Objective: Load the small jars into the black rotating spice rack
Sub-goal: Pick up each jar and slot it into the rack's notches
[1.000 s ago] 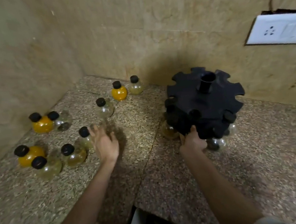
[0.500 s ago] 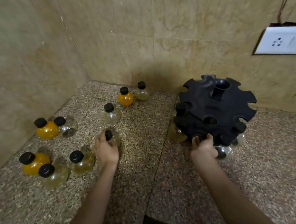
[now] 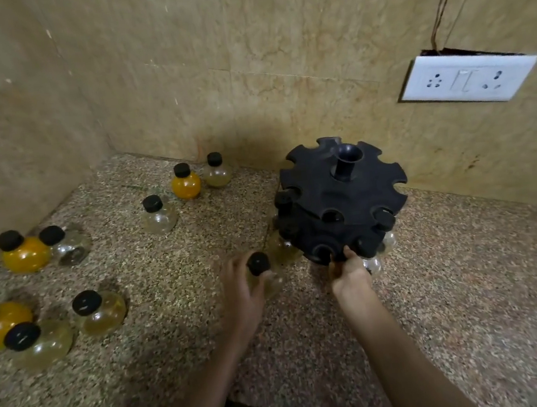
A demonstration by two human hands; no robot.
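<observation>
The black rotating spice rack (image 3: 342, 200) stands on the granite counter (image 3: 475, 278) near the back wall, with a few jars hanging in its lower slots. My right hand (image 3: 349, 271) grips the rack's near lower edge. My left hand (image 3: 242, 285) holds a small clear jar with a black cap (image 3: 258, 263), just left of the rack. Several more round jars stand to the left: yellow-filled ones (image 3: 24, 252) (image 3: 185, 184) and pale or clear ones (image 3: 98, 311) (image 3: 159, 216).
Tiled walls meet in a corner behind the jars. A white socket plate (image 3: 467, 78) with a hanging wire sits on the right wall above the rack. The counter's front edge and a dark gap lie below my arms.
My left hand picked a jar from the left group and carried it right, close to the rack. My right hand stayed on the rack's lower edge.
</observation>
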